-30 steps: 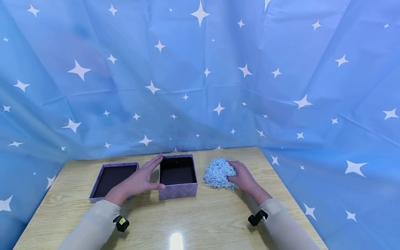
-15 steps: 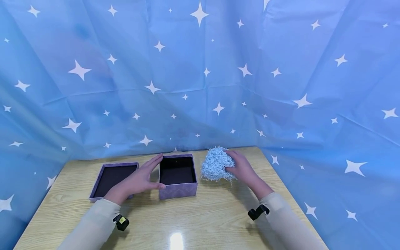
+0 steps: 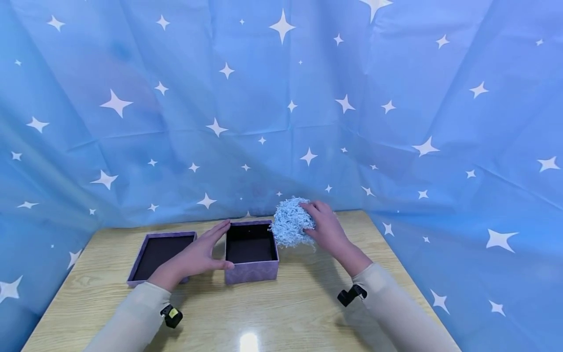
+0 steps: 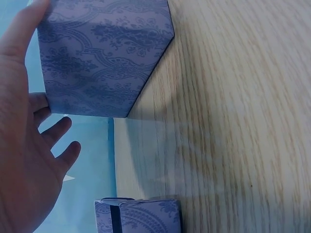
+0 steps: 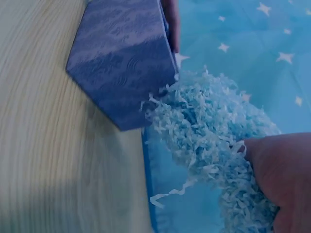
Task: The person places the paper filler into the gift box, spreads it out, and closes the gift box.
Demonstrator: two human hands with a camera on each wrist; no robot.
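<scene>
A lidless purple patterned box point(image 3: 252, 273) with a black inside stands on the table. My left hand point(image 3: 200, 254) holds its left side, thumb at the front corner and fingers at the back corner. The left wrist view shows the box wall point(image 4: 97, 58) close by, with some fingers hanging free beyond it. My right hand point(image 3: 325, 227) grips a bundle of light blue shredded paper point(image 3: 290, 225), raised over the table at the box's right rim. Seen from the right wrist, the shredded paper point(image 5: 209, 126) overlaps the box's corner, and one loose strand dangles below.
The box's matching shallow lid point(image 3: 160, 252), black inside facing up, lies left of the box, partly behind my left forearm. A wooden table point(image 3: 281, 313) carries everything. Behind it hangs a blue star-patterned cloth point(image 3: 264, 112).
My right hand has lifted the shredded paper off the table and carried it left to the box's right rim. My left hand stays on the box.
</scene>
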